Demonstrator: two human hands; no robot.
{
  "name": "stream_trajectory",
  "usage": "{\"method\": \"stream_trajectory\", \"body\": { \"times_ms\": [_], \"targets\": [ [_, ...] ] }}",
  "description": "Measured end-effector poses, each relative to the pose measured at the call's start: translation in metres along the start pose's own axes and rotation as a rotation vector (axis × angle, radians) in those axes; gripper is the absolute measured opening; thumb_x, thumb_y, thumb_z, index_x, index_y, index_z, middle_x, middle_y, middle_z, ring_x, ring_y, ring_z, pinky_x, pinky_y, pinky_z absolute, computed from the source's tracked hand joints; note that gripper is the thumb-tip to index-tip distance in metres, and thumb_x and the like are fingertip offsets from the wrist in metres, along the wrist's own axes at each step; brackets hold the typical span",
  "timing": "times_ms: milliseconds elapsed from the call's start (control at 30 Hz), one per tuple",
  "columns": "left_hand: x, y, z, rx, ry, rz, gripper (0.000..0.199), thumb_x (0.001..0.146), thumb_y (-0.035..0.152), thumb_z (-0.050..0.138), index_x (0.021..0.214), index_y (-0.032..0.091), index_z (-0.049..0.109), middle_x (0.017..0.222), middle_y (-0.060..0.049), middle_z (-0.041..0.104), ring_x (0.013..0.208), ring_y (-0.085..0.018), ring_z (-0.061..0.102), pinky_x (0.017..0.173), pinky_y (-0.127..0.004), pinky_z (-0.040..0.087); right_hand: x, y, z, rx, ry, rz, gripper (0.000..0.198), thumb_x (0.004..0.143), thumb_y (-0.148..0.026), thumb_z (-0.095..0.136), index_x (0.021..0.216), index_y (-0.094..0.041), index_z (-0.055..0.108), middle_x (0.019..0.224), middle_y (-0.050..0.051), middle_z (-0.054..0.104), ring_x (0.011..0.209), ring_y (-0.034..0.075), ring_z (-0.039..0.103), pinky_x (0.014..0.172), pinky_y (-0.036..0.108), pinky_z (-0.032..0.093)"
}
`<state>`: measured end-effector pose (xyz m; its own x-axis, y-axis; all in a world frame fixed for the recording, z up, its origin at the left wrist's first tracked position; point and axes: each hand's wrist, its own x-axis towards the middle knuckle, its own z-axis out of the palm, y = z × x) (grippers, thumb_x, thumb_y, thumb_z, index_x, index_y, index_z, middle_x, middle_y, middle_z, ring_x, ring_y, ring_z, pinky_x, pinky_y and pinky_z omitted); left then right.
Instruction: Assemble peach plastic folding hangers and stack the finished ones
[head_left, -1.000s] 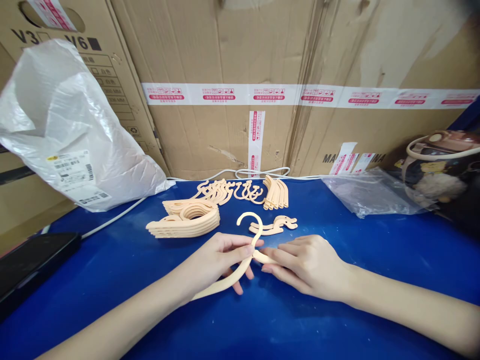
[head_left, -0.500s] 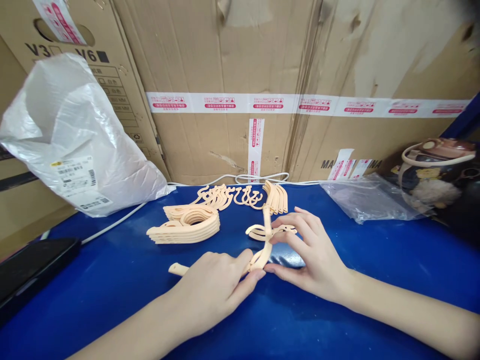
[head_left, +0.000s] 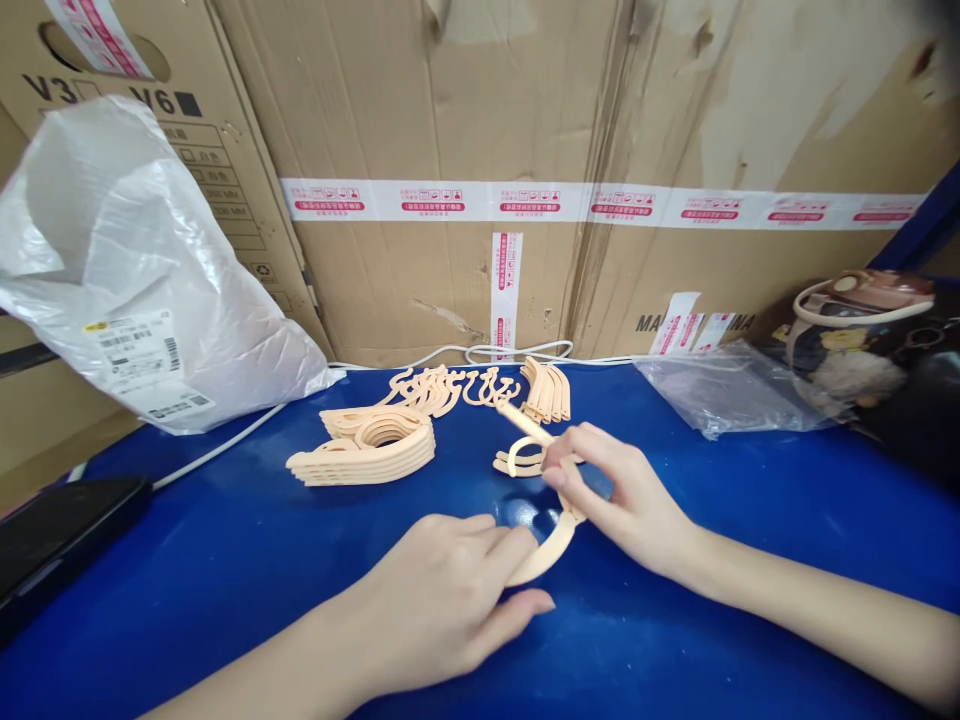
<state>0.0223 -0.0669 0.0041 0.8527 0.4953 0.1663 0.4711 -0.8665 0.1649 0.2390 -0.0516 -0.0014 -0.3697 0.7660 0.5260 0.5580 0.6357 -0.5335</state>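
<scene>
A beige plastic folding clothes hanger (head_left: 551,552) is held between both hands, low over the blue table. My left hand (head_left: 450,590) is closed round its near curved arm, with the thumb stretched out to the right. At the hanger's upper part my right hand (head_left: 611,490) pinches with thumb and fingers. The hook curves off to the left of those fingers, and another arm points up and away. Just behind lie a few more beige hanger parts (head_left: 517,464), partly hidden by the right hand. Left of them stands a stack of curved hanger pieces (head_left: 375,455).
Loose hooks (head_left: 435,390) and a row of curved arms (head_left: 547,392) lie at the back of the blue table (head_left: 675,640). A white plastic bag (head_left: 142,270) and black phone (head_left: 67,540) are left. Clear plastic film (head_left: 727,390) and a bottle (head_left: 855,330) are right. Cardboard boxes (head_left: 420,120) stand behind.
The hanger has turned: its upright arm now leans to the left and the hook shows. My right hand has closed into a pinch on it. The left thumb has lifted off the hanger.
</scene>
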Motion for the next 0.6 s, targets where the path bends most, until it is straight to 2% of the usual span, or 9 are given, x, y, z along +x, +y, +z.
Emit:
{"method": "stream_trajectory", "body": {
  "times_ms": [67, 167, 233, 300, 367, 433, 500, 600],
  "targets": [
    [0.001, 0.0, 0.0, -0.021, -0.01, 0.015, 0.024, 0.097, 0.031, 0.039, 0.094, 0.016, 0.057, 0.085, -0.005, 0.065, 0.076, -0.021, 0.058, 0.058, -0.03, 0.04, 0.006, 0.005, -0.006, 0.072, 0.009, 0.093, 0.009, 0.092, -0.022, 0.048, 0.088, -0.019, 0.056, 0.084, 0.001, 0.061, 0.076, 0.015, 0.055, 0.068, 0.028, 0.042],
    [0.005, -0.008, 0.003, -0.089, 0.048, 0.013, 0.022, 0.094, 0.024, 0.043, 0.108, 0.021, 0.06, 0.104, -0.005, 0.062, 0.097, -0.022, 0.055, 0.078, -0.034, 0.047, 0.016, 0.014, -0.018, 0.067, -0.117, 0.1, 0.013, 0.087, -0.014, 0.047, 0.094, -0.02, 0.055, 0.079, -0.001, 0.058, 0.071, 0.014, 0.054, 0.065, 0.025, 0.042],
    [0.009, -0.015, 0.006, -0.103, 0.086, -0.021, 0.028, 0.094, 0.029, 0.046, 0.12, 0.027, 0.057, 0.128, -0.005, 0.054, 0.12, -0.025, 0.046, 0.096, -0.041, 0.042, 0.021, 0.018, -0.026, -0.034, -0.198, 0.061, 0.012, 0.084, -0.012, 0.048, 0.089, -0.02, 0.054, 0.073, -0.003, 0.055, 0.066, 0.013, 0.052, 0.061, 0.024, 0.039],
    [0.012, -0.021, 0.01, -0.097, 0.068, -0.071, 0.042, 0.094, 0.042, 0.046, 0.134, 0.03, 0.046, 0.146, -0.004, 0.039, 0.136, -0.028, 0.031, 0.107, -0.048, 0.033, 0.024, 0.021, -0.032, -0.181, -0.249, 0.019, 0.011, 0.082, -0.012, 0.049, 0.089, -0.02, 0.051, 0.074, -0.003, 0.056, 0.066, 0.013, 0.052, 0.06, 0.024, 0.038],
    [0.014, -0.024, 0.013, -0.092, 0.028, -0.123, 0.06, 0.092, 0.055, 0.043, 0.145, 0.027, 0.032, 0.152, -0.006, 0.032, 0.14, -0.029, 0.026, 0.11, -0.051, 0.029, 0.024, 0.023, -0.033, -0.364, -0.266, -0.018, 0.017, 0.082, -0.012, 0.049, 0.098, -0.019, 0.048, 0.083, 0.001, 0.06, 0.07, 0.016, 0.057, 0.062, 0.026, 0.04],
    [0.014, -0.024, 0.015, -0.075, 0.015, -0.163, 0.069, 0.091, 0.06, 0.039, 0.147, 0.022, 0.026, 0.152, -0.009, 0.033, 0.138, -0.028, 0.031, 0.109, -0.05, 0.031, 0.023, 0.024, -0.032, -0.554, -0.266, -0.056, 0.028, 0.082, -0.014, 0.048, 0.11, -0.015, 0.045, 0.091, 0.007, 0.063, 0.076, 0.02, 0.06, 0.066, 0.03, 0.042],
    [0.013, -0.022, 0.014, -0.015, 0.025, -0.181, 0.069, 0.092, 0.06, 0.038, 0.145, 0.017, 0.031, 0.149, -0.011, 0.037, 0.135, -0.029, 0.037, 0.107, -0.049, 0.034, 0.023, 0.024, -0.03, -0.726, -0.287, -0.094, 0.032, 0.082, -0.014, 0.048, 0.114, -0.011, 0.045, 0.089, 0.01, 0.065, 0.078, 0.024, 0.061, 0.07, 0.033, 0.042],
    [0.008, -0.017, 0.011, 0.152, 0.079, -0.174, 0.067, 0.091, 0.059, 0.041, 0.136, 0.009, 0.045, 0.138, -0.017, 0.051, 0.125, -0.033, 0.049, 0.098, -0.049, 0.043, 0.023, 0.023, -0.029, -0.902, -0.368, -0.088, 0.019, 0.083, -0.011, 0.049, 0.101, -0.011, 0.054, 0.08, 0.009, 0.064, 0.075, 0.024, 0.062, 0.07, 0.034, 0.041]
  ]
}}
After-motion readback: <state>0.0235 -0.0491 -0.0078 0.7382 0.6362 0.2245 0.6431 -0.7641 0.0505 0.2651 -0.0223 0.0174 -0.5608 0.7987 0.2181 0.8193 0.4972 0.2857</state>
